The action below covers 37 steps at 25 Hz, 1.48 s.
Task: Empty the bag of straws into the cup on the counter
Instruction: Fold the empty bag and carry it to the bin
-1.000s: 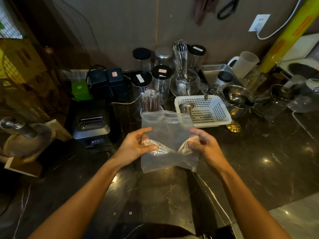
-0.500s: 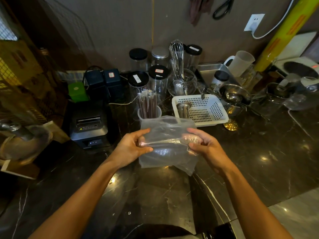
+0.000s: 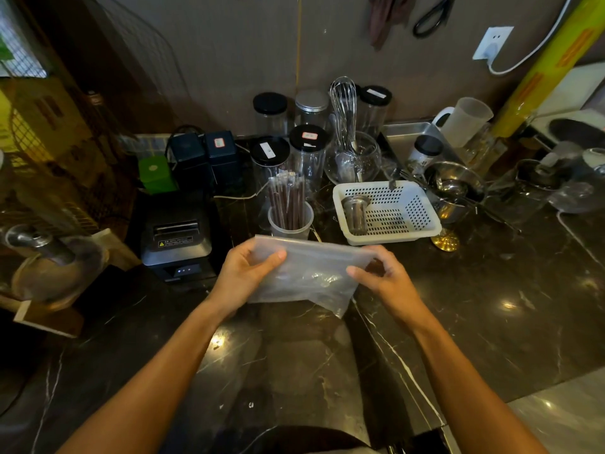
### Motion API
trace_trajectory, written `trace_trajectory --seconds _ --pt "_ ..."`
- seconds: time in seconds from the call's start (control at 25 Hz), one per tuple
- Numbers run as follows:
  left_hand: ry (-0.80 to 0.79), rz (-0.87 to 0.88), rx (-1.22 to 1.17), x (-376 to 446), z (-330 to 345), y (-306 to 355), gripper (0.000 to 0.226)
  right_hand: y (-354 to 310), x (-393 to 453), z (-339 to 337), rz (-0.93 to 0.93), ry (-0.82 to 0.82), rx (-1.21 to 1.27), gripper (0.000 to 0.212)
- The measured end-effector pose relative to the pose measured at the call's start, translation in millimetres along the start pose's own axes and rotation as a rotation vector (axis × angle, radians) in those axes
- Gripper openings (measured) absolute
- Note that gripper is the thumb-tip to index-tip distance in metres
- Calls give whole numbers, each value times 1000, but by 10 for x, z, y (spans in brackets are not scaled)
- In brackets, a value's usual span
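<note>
Item: bag (image 3: pixel 311 273), frame centre, looking empty. Left hand (image 3: pixel 244 276) and right hand (image 3: pixel 383 280) both pinching its edges; I'm advising flat fold. Straws (image 3: pixel 286 199) standing in cup (image 3: pixel 290 221) (just above bag).

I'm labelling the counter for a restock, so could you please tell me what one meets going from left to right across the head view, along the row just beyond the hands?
Receipt printer → cup holding the straws → white perforated basket → steel bowls.
</note>
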State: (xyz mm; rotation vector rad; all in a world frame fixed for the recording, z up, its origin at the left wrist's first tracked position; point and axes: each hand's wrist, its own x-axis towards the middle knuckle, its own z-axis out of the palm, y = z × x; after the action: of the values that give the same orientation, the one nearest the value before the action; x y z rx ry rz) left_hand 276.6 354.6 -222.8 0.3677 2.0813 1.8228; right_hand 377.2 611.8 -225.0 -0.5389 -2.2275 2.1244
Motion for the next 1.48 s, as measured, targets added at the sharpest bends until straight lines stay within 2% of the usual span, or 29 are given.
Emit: trace_trajectory --seconds 0.12,0.24,0.36,0.48,0.56,0.64,0.72,0.84,0.92,1.04,1.16,1.24,1.32,1.4,1.48 --pt "66 -60 -160 42 45 -47 30 61 -5 130 128 -10 146 41" --pt "112 -111 -195 77 51 -162 36 187 31 222 220 45 59 34" --pt "111 -213 -306 58 55 -298 36 261 98 247 174 192 -12 25" --pt "73 -325 -154 -40 201 -393 40 261 147 252 97 291 -54 25" --pt "148 -285 17 -79 322 -407 39 274 119 284 11 322 -161 25" --pt "259 -164 143 -86 375 -403 31 314 80 298 -53 338 -333 26" --pt "293 -97 138 -80 378 -373 28 327 55 299 -69 370 -404 30" --pt "303 -81 121 -68 363 -402 31 315 88 294 -60 418 -315 41" --pt "311 -105 104 -54 354 -417 32 316 109 275 -58 394 -216 48" --pt "311 -124 85 -32 348 -414 34 283 88 246 -68 338 -107 49" --pt "336 -71 74 -39 375 -375 32 270 91 247 -76 371 -63 50" --pt "297 -46 66 -32 346 -345 30 289 115 206 -27 376 -84 45" --pt "175 -7 67 -10 254 -292 24 285 120 128 18 368 -216 39" --pt "-5 12 71 34 157 -184 20 219 139 45 -6 277 -354 66" --pt "-166 18 107 96 116 -64 20 100 185 36 -35 73 -444 73"
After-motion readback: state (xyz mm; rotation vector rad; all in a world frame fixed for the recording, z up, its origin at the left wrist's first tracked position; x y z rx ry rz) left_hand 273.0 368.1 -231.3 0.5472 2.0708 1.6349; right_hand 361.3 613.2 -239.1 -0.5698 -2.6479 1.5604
